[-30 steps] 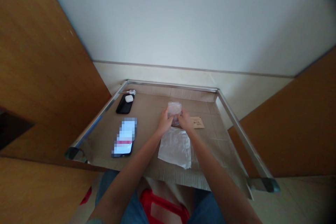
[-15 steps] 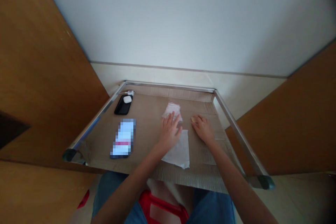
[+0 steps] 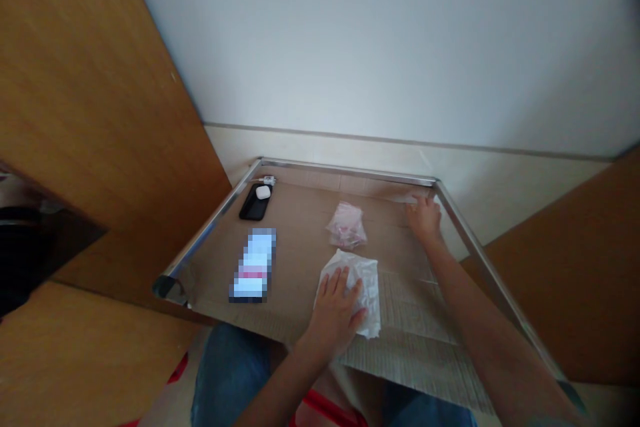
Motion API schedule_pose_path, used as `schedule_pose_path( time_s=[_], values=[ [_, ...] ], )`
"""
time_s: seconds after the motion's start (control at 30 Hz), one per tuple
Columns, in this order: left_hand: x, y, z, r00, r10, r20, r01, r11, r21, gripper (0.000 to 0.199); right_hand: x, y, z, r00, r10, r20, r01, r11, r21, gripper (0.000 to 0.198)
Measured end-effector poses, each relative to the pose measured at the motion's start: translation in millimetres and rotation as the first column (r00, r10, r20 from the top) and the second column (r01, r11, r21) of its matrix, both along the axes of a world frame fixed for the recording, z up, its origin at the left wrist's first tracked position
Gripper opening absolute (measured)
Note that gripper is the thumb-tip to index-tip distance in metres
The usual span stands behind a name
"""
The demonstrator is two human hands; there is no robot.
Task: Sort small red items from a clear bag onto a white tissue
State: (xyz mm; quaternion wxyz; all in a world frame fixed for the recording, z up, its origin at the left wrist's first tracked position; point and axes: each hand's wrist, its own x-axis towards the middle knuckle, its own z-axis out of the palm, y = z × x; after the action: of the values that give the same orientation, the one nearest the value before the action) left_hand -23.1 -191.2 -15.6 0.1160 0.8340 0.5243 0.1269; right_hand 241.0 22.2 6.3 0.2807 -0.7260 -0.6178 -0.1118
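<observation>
Clear-white bag (image 3: 370,287) under the left hand's (image 3: 333,313) spread fingers; right hand (image 3: 424,217) at the far right corner

Pale wall (image 3: 350,47) behind, wooden panels on both sides. Cardboard-lined table (image 3: 300,240) in front of the wall, metal rails along its far, left and right edges; the cardboard's near edge runs above the person's knees.

Left hand: palm down, fingers released and fanned over the bag's middle and left part, thumb toward its lower right. Wrist crosses the near edge. Right hand: fingers bent downward, just inside the right rail; cannot tell whether they grasp anything. Right forearm lies over the right part of the table.

Bag lies flat, wrinkled, right of centre, its lowest corner near the near edge. Brown cardboard shows from its right side to the right forearm, and a wider stretch from its left side to a lit phone (image 3: 253,263), screen blurred, by the left edge.

Pinkish plastic packet (image 3: 347,225) just beyond the bag, toward the far edge, between the two hands. Black phone-like slab (image 3: 253,208) near the far left corner; small white case (image 3: 263,192) on top of it, white plug (image 3: 269,180) just beside.
</observation>
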Motion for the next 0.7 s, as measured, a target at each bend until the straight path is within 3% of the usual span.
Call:
schedule_pose_path(
  time_s=[0.1,0.17,0.27,0.33,0.4,0.43,0.5,0.6,0.7],
  values=[
    [0,-2,1.1,0.999,0.033,-0.018,-0.033,0.999,0.006,0.055,-35,-35,0,0.981,0.123,-0.147,-0.108,0.988,0.106,0.036],
    [-2,-3,0.9,0.997,0.072,-0.015,-0.072,0.997,0.011,0.056,-58,-69,-2,0.926,0.12,-0.358,-0.106,0.993,0.057,0.048],
    [-7,-5,0.3,0.995,0.102,0.013,-0.102,0.995,0.014,0.056,-81,-121,-7,0.646,0.1,-0.757,-0.123,0.992,0.027,0.052],
    [-10,-6,0.5,0.996,0.087,0.035,-0.088,0.996,0.016,0.056,-89,-152,-9,0.452,0.139,-0.881,-0.179,0.982,0.063,0.051],
    [-13,-6,1.5,0.997,0.065,0.05,-0.066,0.998,0.017,0.058,-95,-177,-7,0.37,0.15,-0.917,-0.244,0.968,0.06,0.046],
    [-15,-6,2.3,0.997,0.055,0.055,-0.056,0.998,0.016,0.06,-97,-187,-4,0.391,0.172,-0.904,-0.305,0.951,0.05,0.04],
    [-17,-5,4.5,0.997,0.037,0.062,-0.038,0.999,0.018,0.061,-104,-205,2,0.522,0.254,-0.814,-0.407,0.913,0.023,0.031],
    [-21,0,7.5,0.998,0.028,0.049,-0.03,0.999,0.027,0.053,-117,-225,12,0.726,0.426,-0.54,-0.571,0.811,-0.128,0.027],
    [-27,7,8.6,0.999,0.036,-0.002,-0.036,0.998,0.045,0.05,-128,-237,12,0.832,0.487,-0.265,-0.547,0.8,-0.248,0.026]
  ],
)
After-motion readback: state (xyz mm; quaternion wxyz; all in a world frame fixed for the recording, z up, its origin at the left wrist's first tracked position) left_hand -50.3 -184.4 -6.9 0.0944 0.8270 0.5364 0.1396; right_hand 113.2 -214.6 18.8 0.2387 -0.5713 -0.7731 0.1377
